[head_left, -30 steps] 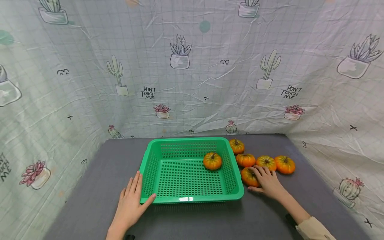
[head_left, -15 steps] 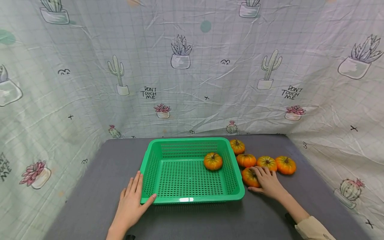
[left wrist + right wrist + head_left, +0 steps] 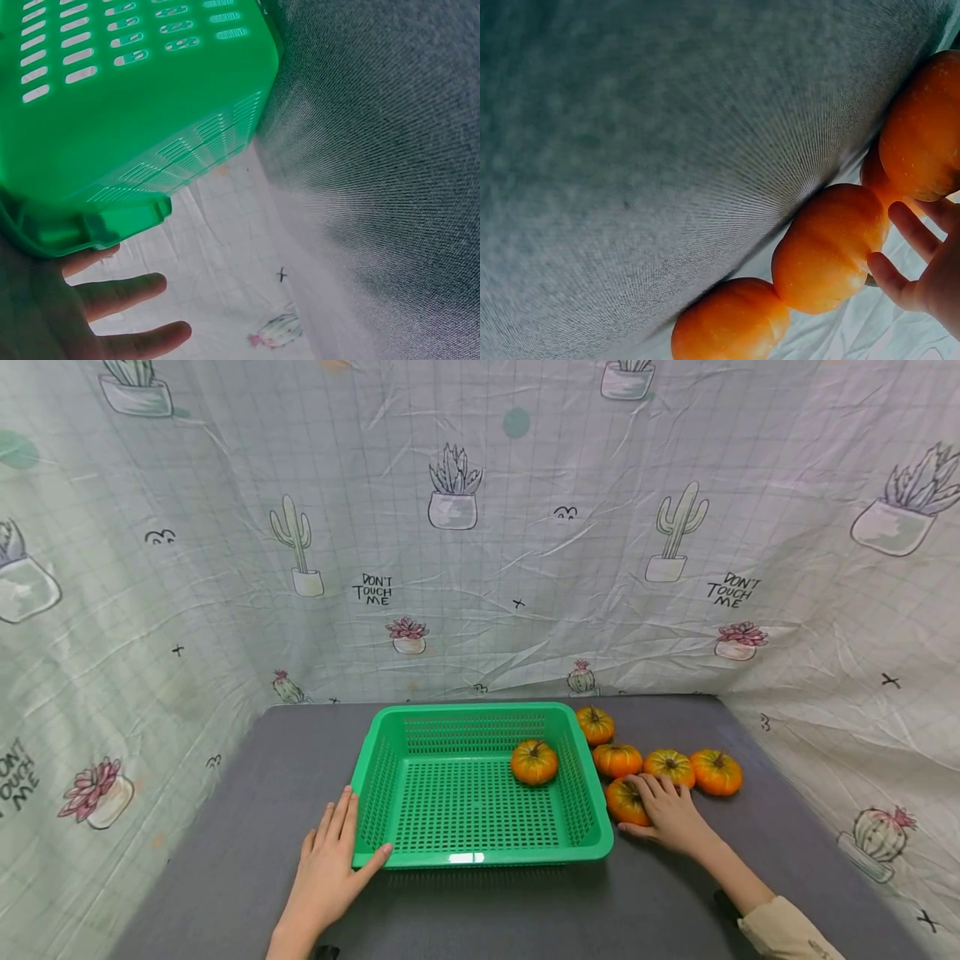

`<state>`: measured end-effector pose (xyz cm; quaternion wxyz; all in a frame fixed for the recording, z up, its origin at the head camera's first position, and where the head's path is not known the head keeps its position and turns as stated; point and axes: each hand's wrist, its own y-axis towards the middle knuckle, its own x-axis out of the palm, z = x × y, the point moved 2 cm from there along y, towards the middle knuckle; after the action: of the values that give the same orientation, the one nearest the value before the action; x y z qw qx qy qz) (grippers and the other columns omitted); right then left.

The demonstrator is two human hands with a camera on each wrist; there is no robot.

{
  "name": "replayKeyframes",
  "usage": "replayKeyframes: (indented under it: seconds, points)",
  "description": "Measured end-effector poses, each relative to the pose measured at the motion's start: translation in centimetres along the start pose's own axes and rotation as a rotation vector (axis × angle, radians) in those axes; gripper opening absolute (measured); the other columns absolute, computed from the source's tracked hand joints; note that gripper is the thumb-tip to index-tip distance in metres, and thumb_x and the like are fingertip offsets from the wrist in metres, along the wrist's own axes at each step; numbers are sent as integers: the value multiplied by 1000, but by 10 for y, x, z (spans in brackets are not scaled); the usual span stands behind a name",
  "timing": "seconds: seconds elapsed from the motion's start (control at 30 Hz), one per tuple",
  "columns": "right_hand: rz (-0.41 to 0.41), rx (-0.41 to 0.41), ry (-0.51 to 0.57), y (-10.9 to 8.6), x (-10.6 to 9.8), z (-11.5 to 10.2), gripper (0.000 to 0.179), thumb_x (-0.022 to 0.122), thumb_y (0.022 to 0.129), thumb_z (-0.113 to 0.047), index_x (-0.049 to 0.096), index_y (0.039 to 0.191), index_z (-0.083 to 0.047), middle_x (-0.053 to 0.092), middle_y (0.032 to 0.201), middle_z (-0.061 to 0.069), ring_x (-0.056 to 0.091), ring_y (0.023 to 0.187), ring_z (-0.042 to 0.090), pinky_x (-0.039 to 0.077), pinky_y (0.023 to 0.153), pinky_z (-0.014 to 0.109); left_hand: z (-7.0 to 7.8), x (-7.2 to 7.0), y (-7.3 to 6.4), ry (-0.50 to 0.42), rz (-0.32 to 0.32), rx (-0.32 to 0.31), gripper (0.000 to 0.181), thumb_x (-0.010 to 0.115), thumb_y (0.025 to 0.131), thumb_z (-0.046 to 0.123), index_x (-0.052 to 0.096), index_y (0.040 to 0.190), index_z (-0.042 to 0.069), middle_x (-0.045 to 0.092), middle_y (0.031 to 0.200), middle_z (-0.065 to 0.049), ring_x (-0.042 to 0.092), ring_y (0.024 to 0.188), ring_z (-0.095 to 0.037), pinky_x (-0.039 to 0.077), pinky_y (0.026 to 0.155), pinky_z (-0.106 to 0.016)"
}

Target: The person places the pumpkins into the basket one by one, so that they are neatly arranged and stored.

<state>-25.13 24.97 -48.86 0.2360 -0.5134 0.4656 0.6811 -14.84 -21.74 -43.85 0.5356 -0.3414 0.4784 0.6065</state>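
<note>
A green perforated plastic basket (image 3: 420,860) stands on the grey table, with one small orange pumpkin (image 3: 534,763) inside at its right. My left hand (image 3: 324,868) rests against the basket's left side, fingers straight and thumb over the near corner of the rim. In the left wrist view, the extended fingers (image 3: 124,294) lie by the basket's rim (image 3: 127,223). To the basket's right, my right hand (image 3: 672,817) rests with spread, relaxed fingers on a pumpkin (image 3: 624,802). The right wrist view has that pumpkin (image 3: 926,127) at the upper right, beside the fingers (image 3: 913,229).
Several more pumpkins sit right of the basket: one at the back (image 3: 595,725), one before it (image 3: 617,761), and two farther right, a yellowish one (image 3: 670,766) and an orange one (image 3: 717,772). A cactus-print cloth (image 3: 480,568) hangs around the table (image 3: 300,752).
Both hands, the basket and the pumpkins keep their places. Only the head view shifts very slightly.
</note>
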Motion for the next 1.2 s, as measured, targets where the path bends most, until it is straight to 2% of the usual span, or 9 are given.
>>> replayKeyframes:
  seconds: [0.23, 0.47, 0.77, 1.2]
  points:
    - [25, -17, 23, 2, -1, 0, 75, 72, 63, -50, 49, 121, -9, 53, 109, 14, 48, 96, 34, 37, 69, 49, 1, -1, 0, 2, 11, 6, 87, 49, 82, 58, 18, 143, 3, 16, 149, -15, 23, 131, -43, 26, 92, -65]
    - [104, -56, 51, 3, -6, -2, 77, 63, 65, -64, 51, 118, -9, 51, 100, 12, 47, 90, 32, 35, 66, 46, 1, -1, 0, 0, 10, 5, 87, 49, 82, 57, 18, 143, 3, 16, 149, -15, 23, 131, -42, 26, 92, -65]
    - [11, -26, 62, 2, -6, -1, 74, 68, 65, -57, 52, 120, -10, 50, 103, 11, 46, 96, 33, 34, 72, 46, 2, -2, -1, -15, 7, 5, 86, 52, 82, 54, 18, 143, 4, 15, 149, -15, 22, 131, -42, 25, 92, -64]
    - [27, -49, 80, 0, -11, -1, 71, 70, 66, -54, 53, 119, -11, 50, 101, 10, 46, 93, 31, 35, 71, 46, 0, -1, 1, -13, 0, -1, 88, 47, 82, 60, 16, 143, 4, 15, 149, -15, 22, 132, -42, 24, 93, -65]
